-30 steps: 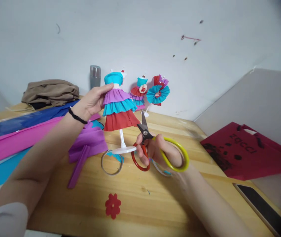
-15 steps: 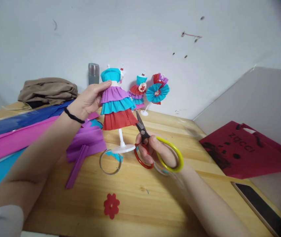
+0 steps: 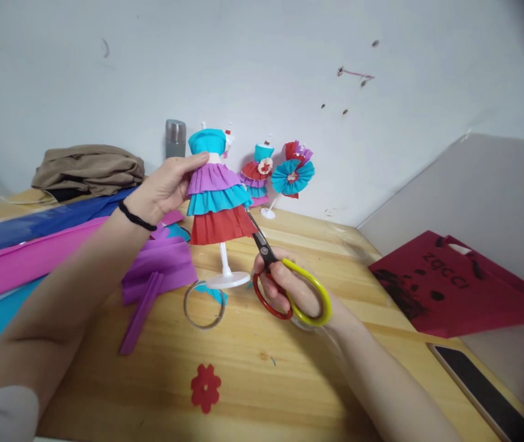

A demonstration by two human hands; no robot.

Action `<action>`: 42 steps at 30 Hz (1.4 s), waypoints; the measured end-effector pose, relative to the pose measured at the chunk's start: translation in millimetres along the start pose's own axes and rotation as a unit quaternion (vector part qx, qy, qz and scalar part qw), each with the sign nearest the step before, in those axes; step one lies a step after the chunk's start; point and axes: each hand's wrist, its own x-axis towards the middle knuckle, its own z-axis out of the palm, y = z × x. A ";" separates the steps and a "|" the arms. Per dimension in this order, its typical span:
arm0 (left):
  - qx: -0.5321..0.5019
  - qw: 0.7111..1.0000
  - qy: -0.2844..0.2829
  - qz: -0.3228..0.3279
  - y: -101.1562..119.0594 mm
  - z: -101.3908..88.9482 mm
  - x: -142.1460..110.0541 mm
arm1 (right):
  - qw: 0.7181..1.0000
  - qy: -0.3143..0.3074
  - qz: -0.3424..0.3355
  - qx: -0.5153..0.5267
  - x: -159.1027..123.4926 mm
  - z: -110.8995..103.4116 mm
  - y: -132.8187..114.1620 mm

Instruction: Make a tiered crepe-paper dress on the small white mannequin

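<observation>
My left hand (image 3: 170,184) grips a small dress-form stand at the waist, its thumb lying on a white band. The paper dress (image 3: 218,199) on it has a blue top and purple, blue and red ruffles. Below the skirt shows the stand's white base (image 3: 227,280), held above the table. In my right hand (image 3: 287,282) is a pair of scissors (image 3: 267,252) with one red and one yellow handle loop. The blades point up and left, at the right edge of the red ruffle; their tips are partly hidden by it.
Behind stand other dressed forms (image 3: 264,169) and a grey bottle (image 3: 175,140). A tape ring (image 3: 188,316), a red paper flower (image 3: 205,388) and purple crepe paper (image 3: 165,264) lie on the wooden table (image 3: 151,393). At right are a red bag (image 3: 450,288) and a phone (image 3: 478,387).
The scissors have shifted slightly left, their blades drawing closer together and their tips moving in at the red ruffle's edge. My left hand holds the dress form nearly still.
</observation>
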 end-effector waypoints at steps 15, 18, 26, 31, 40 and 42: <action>0.088 0.990 -0.038 -0.104 -3.0 8.0 -11.2 | 0.966 -0.167 0.059 -0.191 -7.5 -26.1 -32.2; 0.090 0.988 -0.058 -0.114 -2.0 12.1 -15.7 | 0.952 -0.203 0.071 -0.218 -7.9 -33.2 -31.7; 0.090 0.988 -0.058 -0.114 -2.8 14.0 -17.5 | 0.945 -0.230 0.110 -0.207 -4.1 -35.3 -29.2; 0.102 0.984 -0.045 -0.140 -6.3 14.4 -18.7 | 0.942 -0.235 0.111 -0.213 -2.9 -28.4 -33.9; 0.100 0.975 -0.063 -0.189 -15.4 14.0 -19.3 | 0.923 -0.283 0.112 -0.236 0.1 -27.6 -34.2; 0.121 0.972 -0.082 -0.184 -17.0 15.5 -20.3 | 0.918 -0.286 0.097 -0.259 1.1 -27.9 -32.8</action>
